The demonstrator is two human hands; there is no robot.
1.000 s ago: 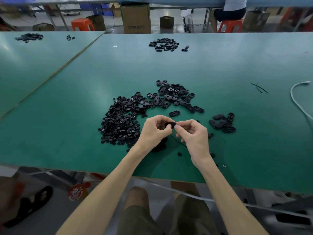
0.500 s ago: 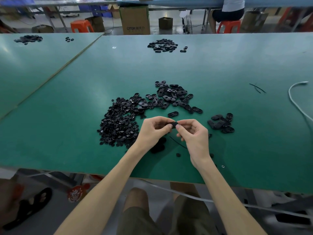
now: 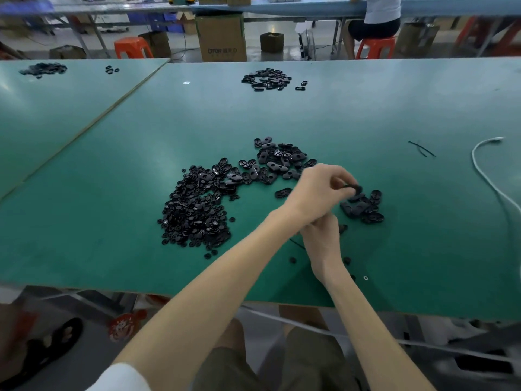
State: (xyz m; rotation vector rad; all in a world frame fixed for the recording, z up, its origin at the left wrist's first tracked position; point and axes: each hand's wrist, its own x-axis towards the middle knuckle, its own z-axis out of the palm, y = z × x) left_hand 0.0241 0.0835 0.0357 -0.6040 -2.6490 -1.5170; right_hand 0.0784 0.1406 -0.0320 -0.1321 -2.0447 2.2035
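Observation:
My left hand (image 3: 318, 193) reaches across to the right and pinches a small black plastic piece (image 3: 355, 189) just above a small heap of black oval parts (image 3: 363, 208) on the green table (image 3: 112, 193). My right hand (image 3: 321, 239) rests lower, partly under my left wrist, so its fingers are hidden. A big pile of tiny round black parts (image 3: 194, 210) lies to the left. A pile of larger oval black parts (image 3: 279, 162) lies beyond the hands, and a single oval part (image 3: 282, 192) sits beside my left hand.
Another heap of black parts (image 3: 266, 79) lies at the table's far side. A white cable (image 3: 485, 170) curves along the right. Thin black strands (image 3: 421, 149) lie near it. A few loose small parts (image 3: 293, 260) sit near the front edge. A person sits on an orange stool (image 3: 375, 48) behind.
Both hands held the piece together in front of me. Now my left hand has carried it right, over the small heap, and my right hand has let go and stayed low.

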